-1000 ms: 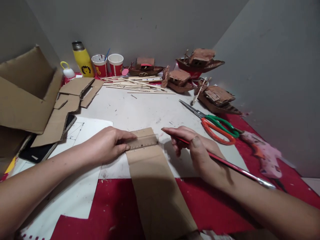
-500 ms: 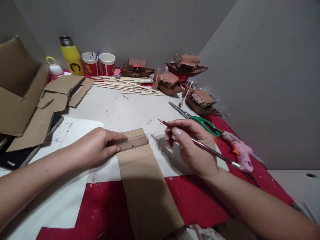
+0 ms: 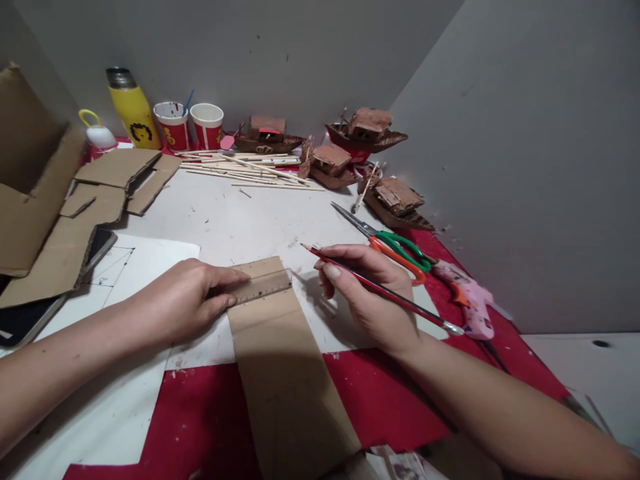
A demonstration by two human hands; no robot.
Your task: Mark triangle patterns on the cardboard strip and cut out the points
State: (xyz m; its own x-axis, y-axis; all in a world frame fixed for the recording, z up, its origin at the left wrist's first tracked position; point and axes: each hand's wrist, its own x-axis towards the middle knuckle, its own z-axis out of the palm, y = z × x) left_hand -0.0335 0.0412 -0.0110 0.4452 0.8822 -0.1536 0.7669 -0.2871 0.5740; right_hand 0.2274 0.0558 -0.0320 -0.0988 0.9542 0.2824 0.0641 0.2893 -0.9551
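Flat brown cardboard strip [image 3: 290,393] lies from mid-table toward the near edge of the red-covered table [image 3: 200,413]. A short transparent ruler [image 3: 265,287] crosses its far part. The left hand's [image 3: 187,297] thumb and forefinger press down the ruler's left end, the other fingers curled under.

Done, as far as visible: ruler placed; small dark marks on the strip on both sides of it. Not done: no clear line seen along the ruler; strip uncut at the ruler.

The right hand [image 3: 373,300] pinches a red-and-black pencil [image 3: 400,299] between thumb and fingers, its tip raised beyond the strip's right side. Green-and-orange-handled scissors [image 3: 370,231] lie unheld toward the right edge, pink glue gun [image 3: 467,297] nearby. Four brown model boats [image 3: 267,141] stand toward the far edge and far right corner.
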